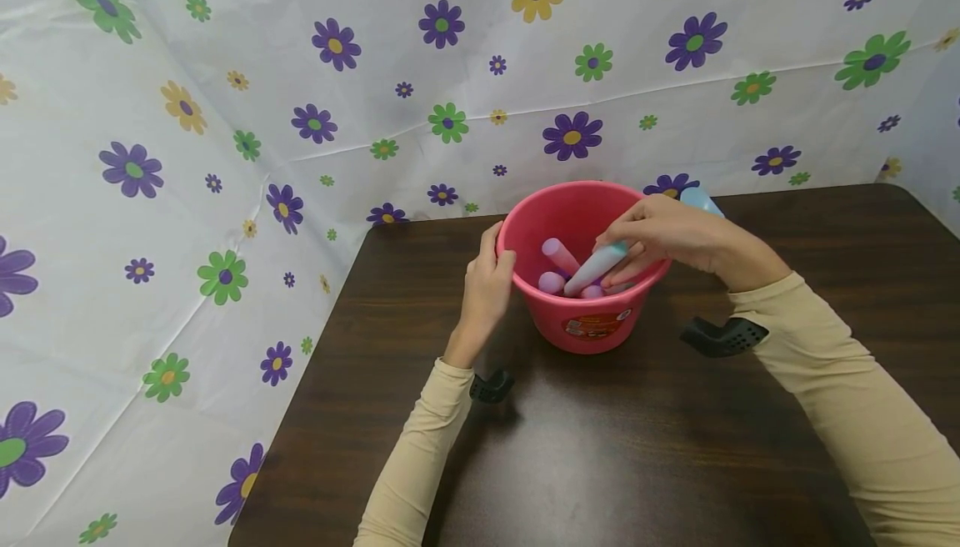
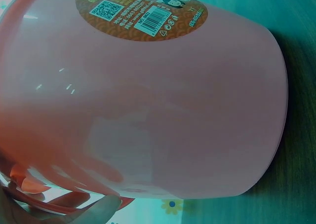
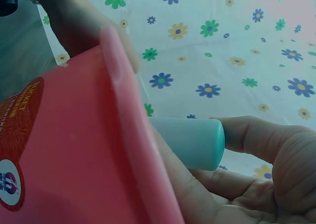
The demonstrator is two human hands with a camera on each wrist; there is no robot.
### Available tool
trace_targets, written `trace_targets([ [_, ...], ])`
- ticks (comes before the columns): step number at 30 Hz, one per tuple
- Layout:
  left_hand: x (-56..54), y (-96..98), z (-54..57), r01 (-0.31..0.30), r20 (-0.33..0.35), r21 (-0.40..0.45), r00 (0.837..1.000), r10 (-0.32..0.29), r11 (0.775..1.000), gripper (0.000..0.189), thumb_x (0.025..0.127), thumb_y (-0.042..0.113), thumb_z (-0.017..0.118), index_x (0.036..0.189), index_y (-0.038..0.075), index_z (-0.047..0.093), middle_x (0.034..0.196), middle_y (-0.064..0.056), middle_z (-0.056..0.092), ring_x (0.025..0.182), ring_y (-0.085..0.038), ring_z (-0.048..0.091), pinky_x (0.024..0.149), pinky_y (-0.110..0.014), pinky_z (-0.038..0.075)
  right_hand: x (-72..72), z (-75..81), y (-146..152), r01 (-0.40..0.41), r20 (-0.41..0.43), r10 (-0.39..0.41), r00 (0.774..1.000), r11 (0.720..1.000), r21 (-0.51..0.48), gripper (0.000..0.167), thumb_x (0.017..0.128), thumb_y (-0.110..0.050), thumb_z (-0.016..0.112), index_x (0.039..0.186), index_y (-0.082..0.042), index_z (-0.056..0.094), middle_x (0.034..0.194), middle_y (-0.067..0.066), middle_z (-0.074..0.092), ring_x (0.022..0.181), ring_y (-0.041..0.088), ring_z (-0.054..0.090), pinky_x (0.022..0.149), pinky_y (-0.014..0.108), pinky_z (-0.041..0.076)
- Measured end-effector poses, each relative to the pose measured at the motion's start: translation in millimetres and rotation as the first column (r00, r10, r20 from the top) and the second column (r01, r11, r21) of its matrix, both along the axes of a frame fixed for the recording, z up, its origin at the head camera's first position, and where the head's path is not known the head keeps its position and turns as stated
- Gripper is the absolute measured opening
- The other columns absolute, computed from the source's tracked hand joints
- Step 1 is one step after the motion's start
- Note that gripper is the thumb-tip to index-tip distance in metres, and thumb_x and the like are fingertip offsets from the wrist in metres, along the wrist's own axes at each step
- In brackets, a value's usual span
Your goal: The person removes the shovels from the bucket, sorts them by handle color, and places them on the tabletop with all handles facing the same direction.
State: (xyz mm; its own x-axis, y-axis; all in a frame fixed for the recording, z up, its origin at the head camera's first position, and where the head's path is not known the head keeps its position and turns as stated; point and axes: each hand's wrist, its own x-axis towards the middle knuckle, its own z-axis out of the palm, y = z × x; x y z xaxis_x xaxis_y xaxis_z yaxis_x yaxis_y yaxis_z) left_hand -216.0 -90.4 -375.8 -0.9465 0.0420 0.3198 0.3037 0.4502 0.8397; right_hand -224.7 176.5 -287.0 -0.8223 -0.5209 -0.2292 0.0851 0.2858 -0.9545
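A pink bucket stands upright on the table, an oval label on its side. My left hand grips its rim on the left, and the left wrist view shows fingertips at the rim. Over the bucket's right side, my right hand holds a tapered white cylinder with a teal end between thumb and fingers. Its teal end points up toward the hand, while its narrower end slants down into the bucket. Several pink and purple round-ended pieces lie inside; the bucket's bottom is hidden.
A light blue object shows partly behind my right hand, beyond the bucket. The dark wooden table meets a white flowered cloth at its back and left. Black wrist mounts project beneath both sleeves.
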Motion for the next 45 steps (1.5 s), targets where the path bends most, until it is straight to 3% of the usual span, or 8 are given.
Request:
trace_targets([
  [11,-2.2,0.6,-0.3,-0.03,-0.031,-0.027,0.999,0.029,0.999,0.054,0.099,0.026,0.045,0.15,0.011,0.048,0.11,-0.011,0.072,0.085,-0.023,0.065,0.08,-0.039,0.06,1.3,9.6,14.2,0.079,0.035,-0.077,0.996,0.995,-0.064,0.029,0.103,-0.015,0.06,0.116,0.008,0.073,0.11,0.021,0.074,0.092,0.038,0.076,0.084,0.04,0.06],
  [17,-1.4,0.4,0.1,-0.03,-0.027,-0.026,0.999,0.03,0.999,0.052,0.1,0.023,0.044,0.15,0.011,0.048,0.098,-0.013,0.07,0.071,-0.023,0.058,0.068,-0.035,0.054,-1.2,12.7,23.0,0.142,0.031,-0.139,0.99,0.979,-0.147,0.023,0.103,-0.008,0.059,0.104,0.006,0.077,0.106,0.019,0.069,0.093,0.037,0.076,0.084,0.042,0.06],
  [22,-0.3,0.4,0.1,-0.027,-0.02,-0.022,0.999,0.027,0.999,0.052,0.1,0.025,0.044,0.15,0.011,0.047,0.101,-0.013,0.07,0.068,-0.022,0.055,0.065,-0.032,0.053,-2.8,11.9,30.6,0.141,0.065,-0.129,0.989,0.965,-0.221,0.025,0.103,-0.005,0.056,0.097,0.002,0.079,0.101,0.017,0.07,0.093,0.037,0.076,0.083,0.044,0.06],
  [27,0.2,0.6,0.5,-0.015,-0.012,-0.011,1.0,0.015,1.0,0.054,0.099,0.026,0.045,0.151,0.011,0.046,0.104,-0.014,0.07,0.065,-0.022,0.051,0.063,-0.031,0.052,-3.1,10.7,36.2,0.139,0.056,-0.129,0.99,0.957,-0.253,0.028,0.104,-0.006,0.053,0.096,-0.002,0.08,0.102,0.016,0.07,0.093,0.037,0.076,0.082,0.048,0.059],
  [31,-0.1,1.3,0.6,-0.021,-0.01,-0.013,1.0,0.021,1.0,0.054,0.099,0.025,0.045,0.151,0.011,0.046,0.097,-0.011,0.068,0.064,-0.021,0.05,0.062,-0.03,0.051,-2.9,10.8,41.8,0.169,0.062,-0.159,0.985,0.949,-0.264,0.03,0.106,-0.006,0.052,0.096,-0.005,0.081,0.106,0.015,0.069,0.092,0.037,0.076,0.081,0.047,0.06],
  [38,-0.2,1.8,0.5,-0.034,-0.012,-0.025,0.999,0.034,0.999,0.054,0.099,0.025,0.044,0.151,0.012,0.047,0.083,-0.009,0.06,0.062,-0.02,0.048,0.061,-0.031,0.048,-7.3,8.5,58.9,0.116,0.11,-0.08,0.991,0.918,-0.378,0.035,0.107,-0.006,0.046,0.1,-0.006,0.081,0.111,0.011,0.072,0.094,0.037,0.076,0.08,0.046,0.06],
  [45,-0.3,1.9,1.0,-0.04,-0.024,-0.024,0.999,0.039,0.999,0.052,0.099,0.024,0.044,0.149,0.012,0.049,0.078,-0.007,0.058,0.06,-0.02,0.048,0.059,-0.032,0.047,-8.8,7.9,72.2,0.054,0.054,-0.034,0.998,0.904,-0.424,0.037,0.108,-0.007,0.044,0.103,-0.004,0.081,0.112,0.012,0.074,0.096,0.036,0.076,0.081,0.046,0.06],
])
